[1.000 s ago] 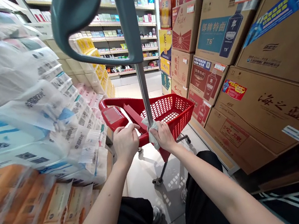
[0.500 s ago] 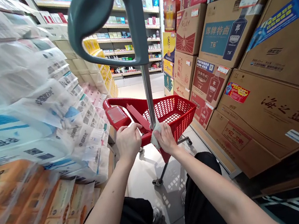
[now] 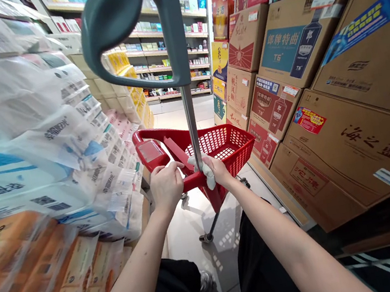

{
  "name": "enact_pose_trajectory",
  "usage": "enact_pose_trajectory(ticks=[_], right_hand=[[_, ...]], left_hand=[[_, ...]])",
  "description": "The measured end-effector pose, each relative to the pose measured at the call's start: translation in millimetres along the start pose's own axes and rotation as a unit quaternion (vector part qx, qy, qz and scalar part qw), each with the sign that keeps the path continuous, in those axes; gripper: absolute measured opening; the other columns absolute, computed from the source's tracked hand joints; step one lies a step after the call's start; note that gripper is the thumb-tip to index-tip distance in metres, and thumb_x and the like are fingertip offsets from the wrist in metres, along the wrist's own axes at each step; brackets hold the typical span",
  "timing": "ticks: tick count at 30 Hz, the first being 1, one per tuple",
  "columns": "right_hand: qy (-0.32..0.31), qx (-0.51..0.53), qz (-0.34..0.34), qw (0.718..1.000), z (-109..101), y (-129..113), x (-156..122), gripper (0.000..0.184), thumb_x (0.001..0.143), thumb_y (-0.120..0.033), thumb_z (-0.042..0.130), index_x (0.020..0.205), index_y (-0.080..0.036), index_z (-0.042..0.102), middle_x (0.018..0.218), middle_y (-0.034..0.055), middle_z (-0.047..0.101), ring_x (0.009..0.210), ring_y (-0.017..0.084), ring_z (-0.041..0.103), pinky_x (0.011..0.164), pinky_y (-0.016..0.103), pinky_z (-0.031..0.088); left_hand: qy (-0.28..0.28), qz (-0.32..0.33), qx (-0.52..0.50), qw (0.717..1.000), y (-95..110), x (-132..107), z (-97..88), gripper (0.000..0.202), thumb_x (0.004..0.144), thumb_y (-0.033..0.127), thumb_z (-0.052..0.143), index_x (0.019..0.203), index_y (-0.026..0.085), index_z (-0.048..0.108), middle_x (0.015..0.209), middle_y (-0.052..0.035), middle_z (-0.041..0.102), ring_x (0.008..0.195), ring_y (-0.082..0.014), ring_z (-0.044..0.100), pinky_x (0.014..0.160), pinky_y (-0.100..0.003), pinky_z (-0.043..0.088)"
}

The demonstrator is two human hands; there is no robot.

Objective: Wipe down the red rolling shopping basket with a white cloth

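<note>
A red shopping cart (image 3: pixel 227 145) with a perforated basket stands in front of me. My left hand (image 3: pixel 166 185) is closed round the left part of its red handlebar. In my right hand (image 3: pixel 218 169) is a whitish cloth (image 3: pixel 209 173), pressed at the foot of the upright metal pole (image 3: pixel 190 116) where it meets the handlebar; part of the cloth shows behind the pole. High on the pole, close to my view, sits a big grey-green plastic loop handle (image 3: pixel 175 33).
Plastic-wrapped tissue packs (image 3: pixel 25 166) are stacked high at the left, with orange packs (image 3: pixel 14 258) lower down. Cardboard cartons (image 3: pixel 358 132) form a wall on the right. Shelves of small goods (image 3: pixel 154 45) stand across the far end, beyond the pale tiled floor (image 3: pixel 170 115).
My right hand has moved slightly right and upward with the cloth, which now shows on both sides of the pole. My left hand stays on the handlebar.
</note>
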State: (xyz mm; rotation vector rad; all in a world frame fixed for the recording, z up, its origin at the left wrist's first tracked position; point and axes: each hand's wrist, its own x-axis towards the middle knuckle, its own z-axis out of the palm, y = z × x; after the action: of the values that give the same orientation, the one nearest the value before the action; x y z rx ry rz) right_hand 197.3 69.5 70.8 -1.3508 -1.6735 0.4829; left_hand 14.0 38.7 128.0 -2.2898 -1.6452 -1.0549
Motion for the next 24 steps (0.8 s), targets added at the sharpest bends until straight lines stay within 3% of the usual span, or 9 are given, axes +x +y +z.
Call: enact_pose_trajectory(ticks=[4, 9, 12, 16, 20, 24], right_hand=[[-0.004, -0.001, -0.005, 1.000, 2.4, 2.7, 2.2, 0.053, 0.096, -0.051, 0.022, 0.097, -0.020, 0.064, 0.085, 0.0040, 0.066, 0.079, 0.016, 0.060, 0.072, 0.026, 0.044], [0.102, -0.047, -0.087, 0.990, 15.5, 14.0, -21.8, 0.041, 0.097, -0.041, 0.024, 0.107, -0.015, 0.055, 0.101, 0.0103, 0.060, 0.101, 0.020, 0.053, 0.092, 0.036, 0.042], [0.113, -0.083, -0.162, 0.977, 19.8, 27.1, -37.3, 0.040, 0.095, -0.039, 0.032, 0.123, -0.014, 0.044, 0.122, 0.0145, 0.051, 0.120, 0.022, 0.043, 0.104, 0.044, 0.035], [0.098, -0.147, -0.219, 0.960, 20.3, 40.2, -46.0, 0.054, 0.090, -0.040, 0.045, 0.134, -0.013, 0.032, 0.139, 0.0182, 0.036, 0.136, 0.026, 0.024, 0.110, 0.054, 0.027], [0.123, -0.161, -0.181, 0.962, 33.0, 40.2, -54.0, 0.057, 0.088, -0.041, 0.051, 0.134, -0.013, 0.032, 0.143, 0.0197, 0.030, 0.139, 0.028, 0.018, 0.109, 0.056, 0.028], [0.218, -0.095, -0.074, 0.968, 56.3, 41.6, -65.8, 0.032, 0.093, -0.032, 0.039, 0.120, -0.016, 0.043, 0.142, 0.0200, 0.032, 0.136, 0.024, 0.026, 0.105, 0.050, 0.033]], left_hand=[[0.004, 0.001, 0.000, 1.000, 2.0, 0.9, 1.2, 0.034, 0.088, 0.023, 0.031, 0.092, 0.024, 0.066, 0.077, -0.0010, 0.068, 0.079, -0.0197, 0.058, 0.090, -0.035, 0.038], [0.007, -0.003, 0.001, 1.000, 1.3, 0.5, 1.9, 0.032, 0.087, 0.023, 0.033, 0.090, 0.024, 0.066, 0.075, -0.0011, 0.067, 0.080, -0.0203, 0.057, 0.088, -0.034, 0.039], [0.004, -0.004, 0.001, 1.000, 1.2, -0.1, 1.6, 0.032, 0.087, 0.023, 0.034, 0.090, 0.024, 0.066, 0.075, -0.0014, 0.067, 0.080, -0.0204, 0.057, 0.088, -0.034, 0.039], [-0.003, -0.003, 0.002, 1.000, 1.9, 0.1, 0.5, 0.033, 0.087, 0.022, 0.033, 0.091, 0.023, 0.066, 0.075, -0.0016, 0.068, 0.077, -0.0198, 0.056, 0.089, -0.035, 0.038], [-0.005, 0.003, -0.002, 1.000, 2.1, 1.0, 0.4, 0.033, 0.087, 0.022, 0.033, 0.091, 0.023, 0.066, 0.074, -0.0013, 0.067, 0.076, -0.0191, 0.056, 0.090, -0.034, 0.038], [-0.005, 0.008, 0.005, 1.000, 1.8, 1.8, 3.0, 0.033, 0.087, 0.022, 0.033, 0.090, 0.023, 0.066, 0.071, -0.0010, 0.066, 0.072, -0.0185, 0.056, 0.092, -0.034, 0.037]])
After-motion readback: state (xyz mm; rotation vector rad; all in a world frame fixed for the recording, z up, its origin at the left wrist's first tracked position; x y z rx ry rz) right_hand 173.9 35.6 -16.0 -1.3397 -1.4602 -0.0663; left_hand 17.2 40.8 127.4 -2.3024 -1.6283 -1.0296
